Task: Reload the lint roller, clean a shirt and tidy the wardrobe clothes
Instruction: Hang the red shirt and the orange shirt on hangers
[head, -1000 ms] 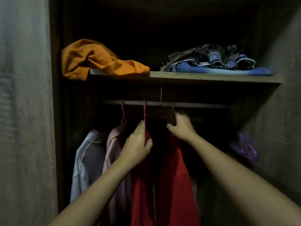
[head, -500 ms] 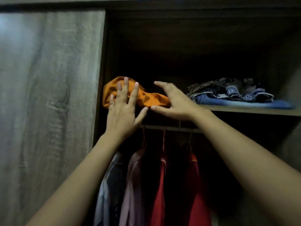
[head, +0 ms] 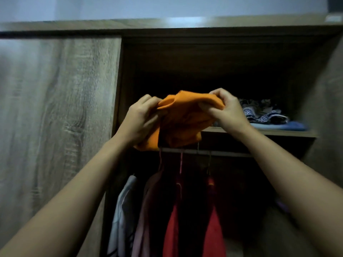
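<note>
Inside an open, dimly lit wardrobe, a person holds a crumpled orange cloth garment (head: 181,119) in both hands at the left end of the upper wooden shelf (head: 278,133). The left hand (head: 141,119) has its grip clenched on the garment's left side, fingers curled into the fabric. The right hand (head: 226,110) pinches its upper right edge between thumb and curled fingers. The garment is plain bright orange, soft and bunched into loose folds. Its top rises into a peak between the hands, and its lower edge hangs past the shelf's front lip to the pale metal hanging rail (head: 222,153). Whether any part of it rests on the shelf cannot be told.

To the right on the same shelf, well apart from the orange piece, lies a heap of navy-and-white patterned clothes (head: 263,114) on top of a folded light blue denim item (head: 289,126). Below the rail hang, from left to right, a white shirt (head: 122,210), a pale pink garment (head: 143,210) and two red garments (head: 174,223), the nearer ones on thin pink hangers (head: 181,162). A grey wood-grain wardrobe door (head: 55,117) fills the left of the scene.
</note>
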{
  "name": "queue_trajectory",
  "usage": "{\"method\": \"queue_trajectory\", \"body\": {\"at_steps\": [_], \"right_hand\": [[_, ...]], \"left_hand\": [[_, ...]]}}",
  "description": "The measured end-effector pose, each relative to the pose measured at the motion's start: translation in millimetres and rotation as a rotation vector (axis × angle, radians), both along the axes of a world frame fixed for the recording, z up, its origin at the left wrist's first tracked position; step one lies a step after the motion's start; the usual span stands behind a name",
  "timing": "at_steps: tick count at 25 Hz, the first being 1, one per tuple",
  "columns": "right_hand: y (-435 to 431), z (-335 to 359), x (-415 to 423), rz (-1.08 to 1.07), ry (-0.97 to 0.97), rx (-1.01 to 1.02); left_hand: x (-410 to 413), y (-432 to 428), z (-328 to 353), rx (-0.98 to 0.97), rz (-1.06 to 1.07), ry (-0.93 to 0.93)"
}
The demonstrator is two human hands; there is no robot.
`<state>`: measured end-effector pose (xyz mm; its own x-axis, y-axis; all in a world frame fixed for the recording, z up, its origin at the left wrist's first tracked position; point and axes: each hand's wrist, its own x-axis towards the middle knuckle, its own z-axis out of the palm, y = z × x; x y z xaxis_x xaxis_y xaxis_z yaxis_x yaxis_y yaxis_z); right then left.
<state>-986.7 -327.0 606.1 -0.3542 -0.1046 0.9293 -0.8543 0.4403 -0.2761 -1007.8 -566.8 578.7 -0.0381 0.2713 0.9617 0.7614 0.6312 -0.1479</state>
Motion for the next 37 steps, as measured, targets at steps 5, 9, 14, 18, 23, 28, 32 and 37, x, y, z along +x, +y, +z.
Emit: {"method": "queue_trajectory", "body": {"at_steps": [5,9,14,18,23,28,32,37], "right_hand": [[36,1,85,0.211,-0.047,-0.178],[63,-1,143,0.184,-0.032,-0.211],[103,-25,181,-0.047,-0.379,0.008],[133,-50,198,-0.044,-0.547,0.014],[159,-62,217,-0.012,-0.719,0.041],[175,-70,221,0.02,-0.798,-0.003],[185,-73,215,-0.175,-0.816,0.009],[199,-81,216,-0.26,-0.857,0.072]], "left_hand": [[88,53,5,0.002,-0.26,-0.158],[132,86,-2,0.062,-0.501,-0.285],[144,110,-32,0.165,-0.42,-0.436],[146,119,-64,0.206,-0.298,-0.491],[144,141,-95,0.102,-0.165,-0.619],[135,149,-103,0.043,-0.348,-0.839],[137,173,-116,0.022,-0.471,-0.962],[146,204,-141,-0.141,-0.348,-0.918]]}}
